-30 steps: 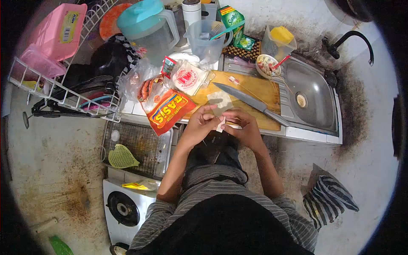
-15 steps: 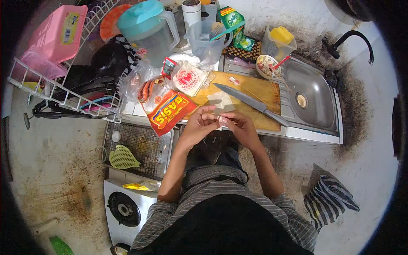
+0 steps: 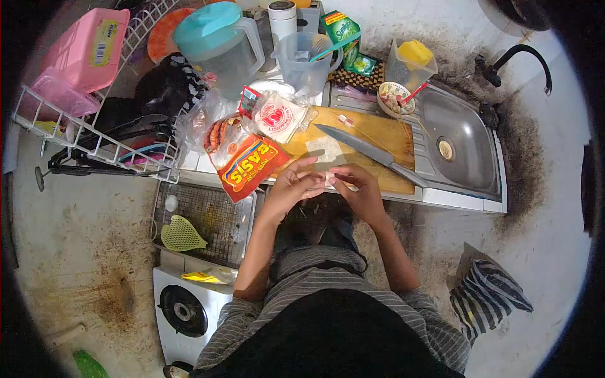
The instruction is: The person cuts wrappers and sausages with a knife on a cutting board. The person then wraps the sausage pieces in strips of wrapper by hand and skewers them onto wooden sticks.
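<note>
Just in front of the wooden cutting board [image 3: 378, 135], my left hand [image 3: 293, 189] and my right hand [image 3: 362, 192] pinch a small whitish wrapper [image 3: 329, 180] between their fingertips. A pale square wrapper sheet [image 3: 323, 150] lies flat on the board beyond the fingers. The large knife [image 3: 362, 146] rests diagonally across the board, with a thin skewer [image 3: 365, 133] behind it. Left of the board are a round-printed pack of wrappers [image 3: 275, 117] and a red BASIS bag [image 3: 251, 165]. A patterned bowl [image 3: 396, 99] with a red-handled spoon holds chopped filling.
The metal sink [image 3: 463, 132] is at the right under a black faucet [image 3: 523, 53]. A lidded pitcher [image 3: 217, 53] and a measuring jug [image 3: 305, 66] stand at the back. A white dish rack [image 3: 82, 135] is at the left, above a stove [image 3: 183, 315].
The small wrapper between my fingertips looks more compact than a second ago, when its end hung down. My fingers have shifted slightly around it.
</note>
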